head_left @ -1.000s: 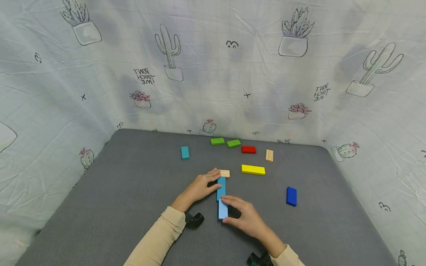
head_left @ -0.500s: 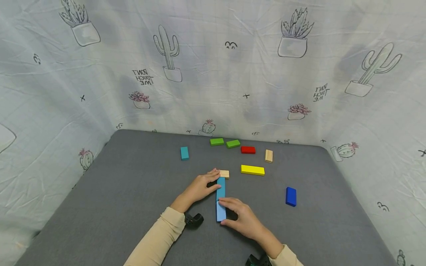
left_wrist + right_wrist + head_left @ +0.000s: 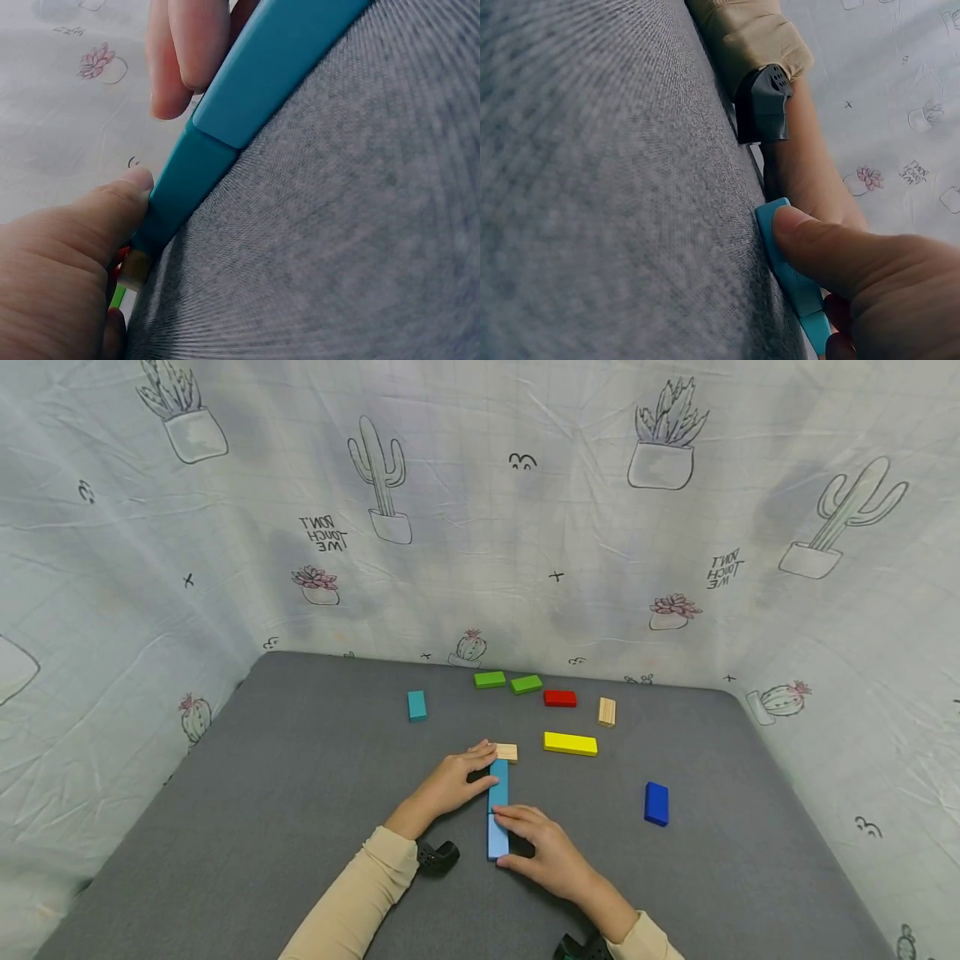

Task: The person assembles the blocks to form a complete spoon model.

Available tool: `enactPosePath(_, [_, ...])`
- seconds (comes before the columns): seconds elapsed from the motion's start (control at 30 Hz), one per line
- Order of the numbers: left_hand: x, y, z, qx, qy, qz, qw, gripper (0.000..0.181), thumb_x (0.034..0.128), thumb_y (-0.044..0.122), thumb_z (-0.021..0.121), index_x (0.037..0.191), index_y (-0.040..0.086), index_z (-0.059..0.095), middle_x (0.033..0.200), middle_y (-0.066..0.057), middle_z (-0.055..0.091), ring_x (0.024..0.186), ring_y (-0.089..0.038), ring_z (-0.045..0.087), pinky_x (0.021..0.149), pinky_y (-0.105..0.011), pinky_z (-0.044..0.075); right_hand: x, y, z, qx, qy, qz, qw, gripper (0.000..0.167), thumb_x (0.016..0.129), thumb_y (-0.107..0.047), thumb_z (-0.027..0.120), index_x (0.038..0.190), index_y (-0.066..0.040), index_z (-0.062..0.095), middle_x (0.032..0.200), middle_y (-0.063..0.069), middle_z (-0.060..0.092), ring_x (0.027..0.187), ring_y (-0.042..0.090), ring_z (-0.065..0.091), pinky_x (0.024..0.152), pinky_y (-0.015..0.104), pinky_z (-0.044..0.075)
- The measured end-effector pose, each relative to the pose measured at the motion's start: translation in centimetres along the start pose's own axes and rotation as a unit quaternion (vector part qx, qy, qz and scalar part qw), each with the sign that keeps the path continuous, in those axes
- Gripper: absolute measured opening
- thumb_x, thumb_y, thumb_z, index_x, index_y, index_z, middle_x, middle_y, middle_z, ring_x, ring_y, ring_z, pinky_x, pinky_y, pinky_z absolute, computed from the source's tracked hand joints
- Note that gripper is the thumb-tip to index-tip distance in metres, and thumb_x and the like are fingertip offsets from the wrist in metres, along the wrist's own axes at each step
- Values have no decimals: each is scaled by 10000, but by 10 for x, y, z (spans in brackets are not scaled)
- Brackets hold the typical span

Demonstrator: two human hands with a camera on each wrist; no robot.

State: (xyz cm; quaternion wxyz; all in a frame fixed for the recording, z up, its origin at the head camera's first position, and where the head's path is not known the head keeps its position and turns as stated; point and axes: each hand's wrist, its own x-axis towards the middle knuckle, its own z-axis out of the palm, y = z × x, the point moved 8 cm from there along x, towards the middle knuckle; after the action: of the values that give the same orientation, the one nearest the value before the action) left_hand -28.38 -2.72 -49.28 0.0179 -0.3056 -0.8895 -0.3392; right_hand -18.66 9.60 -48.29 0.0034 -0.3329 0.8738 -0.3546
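A teal-blue block and a light blue block lie end to end in a straight row on the grey cloth. At the row's far end a wooden block lies crosswise, partly covered by fingers. My left hand rests beside the row, fingertips at the wooden block and thumb against the teal-blue block's side. My right hand pinches the light blue block lengthwise, thumb at its near end and fingers near the joint. The left wrist view shows the left thumb touching the teal-blue block.
Farther back lie a teal block, two green blocks, a red block, a second wooden block and a yellow block. A dark blue block lies to the right. A printed curtain stands behind the table.
The right hand has shifted the light blue block slightly left and nearer, from overlapping the row's right side into line with the teal-blue block. My left hand has stayed in place.
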Motion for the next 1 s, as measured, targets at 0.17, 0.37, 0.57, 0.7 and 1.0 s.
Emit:
enactPosePath(0.17, [0,1,1,-5,17,28,10000,545,927,354,601,1378,65,494,1463,-90,432,1391,-208,346,1106,-425,358,-1,1,1,-20,-2,-3,10000,585,814,-321,729,1330,-99,567,1403,-33,510,1288,194,472,1000,426,469])
enactPosePath(0.37, [0,1,2,35,9,37,10000,551,928,356,599,1381,63,489,1466,-89,428,1393,-210,341,1105,-431,359,-1,2,1,-15,-12,-26,10000,600,801,-326,728,1332,-98,565,1405,-27,512,1291,197,469,1004,422,467])
enactPosePath(0.57, [0,1,2,30,39,66,10000,546,931,352,596,1377,56,494,1463,-96,432,1392,-221,346,1099,-432,366,-1,5,3,-62,-26,23,10000,612,800,-364,726,1337,-121,563,1411,-51,500,1297,188,461,1009,432,461])
enactPosePath(0.7, [-1,0,2,61,37,44,10000,548,930,355,597,1377,58,493,1462,-94,433,1392,-215,344,1101,-426,366,-2,5,4,-119,-57,21,9999,636,799,-402,727,1350,-138,550,1421,-57,486,1304,193,451,1010,446,457])
enactPosePath(1.0, [-1,2,2,24,68,83,9999,538,924,336,610,1368,53,503,1457,-102,437,1388,-221,352,1095,-429,374,-5,3,-6,-54,216,-58,9997,591,845,-366,707,1349,-104,542,1404,-14,506,1282,214,477,987,466,471])
